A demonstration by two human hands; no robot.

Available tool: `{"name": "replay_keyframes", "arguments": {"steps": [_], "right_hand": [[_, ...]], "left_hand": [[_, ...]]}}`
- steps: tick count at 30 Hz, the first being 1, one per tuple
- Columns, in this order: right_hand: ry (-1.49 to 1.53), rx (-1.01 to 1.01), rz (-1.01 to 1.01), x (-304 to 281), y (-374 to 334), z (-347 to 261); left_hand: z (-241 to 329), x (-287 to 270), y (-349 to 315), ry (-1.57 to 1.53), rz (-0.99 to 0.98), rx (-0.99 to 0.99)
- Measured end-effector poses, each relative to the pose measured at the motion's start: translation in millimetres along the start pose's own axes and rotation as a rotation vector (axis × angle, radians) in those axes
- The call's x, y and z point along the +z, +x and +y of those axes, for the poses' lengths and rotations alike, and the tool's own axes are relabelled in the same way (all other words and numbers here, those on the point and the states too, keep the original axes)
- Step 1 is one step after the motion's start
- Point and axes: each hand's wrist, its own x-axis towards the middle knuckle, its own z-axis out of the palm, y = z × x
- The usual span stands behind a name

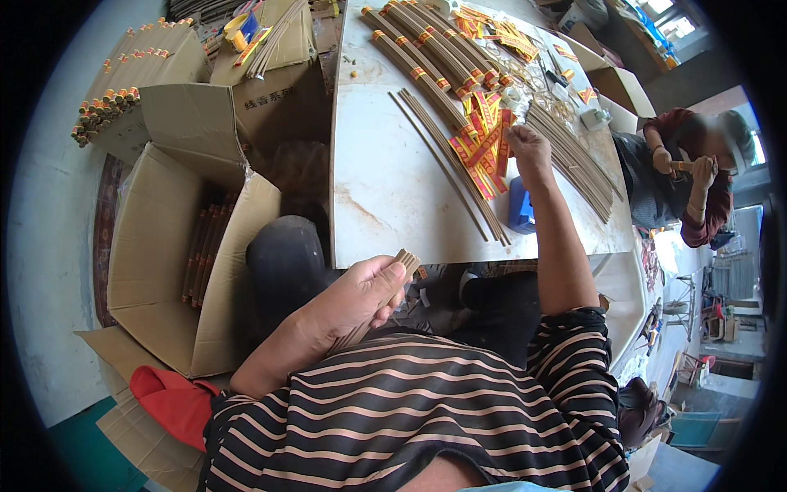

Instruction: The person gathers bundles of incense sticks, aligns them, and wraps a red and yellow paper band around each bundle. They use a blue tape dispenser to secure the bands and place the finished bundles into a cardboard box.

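Note:
My left hand (369,293) is wrapped round a bundle of brown incense sticks (408,259), held upright near my lap with the tips poking out above the thumb. Across the table, my right hand (531,151) pinches the edge of a red and yellow paper label (502,156) at a loose pile of labels (484,135). Long loose incense sticks (438,156) lie just left of that pile. To its right more loose sticks (574,160) are spread. Beyond the labels, bundled sticks with red and yellow bands (418,41) lie in rows.
A blue holder (521,207) stands near the front edge of the white table (385,217). An open cardboard box (156,246) with banded bundles inside is at my left. More bundles (123,82) are stacked behind it. Another person (697,168) works at the right.

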Motion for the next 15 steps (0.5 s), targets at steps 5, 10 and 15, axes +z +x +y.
{"name": "replay_keyframes", "arguments": {"steps": [5,10,15], "right_hand": [[0.118,0.008,0.046,-1.0,-4.0,-10.1],[0.162,0.021,0.029,-13.6,-8.5,-16.8],[0.251,0.04,-0.016,-22.6,-21.9,-39.9]], "left_hand": [[-0.9,1.4,0.8,0.007,0.016,0.002],[0.3,7.5,-1.6,0.031,-0.001,0.022],[-1.5,15.0,-6.9,0.041,-0.021,0.045]]}}
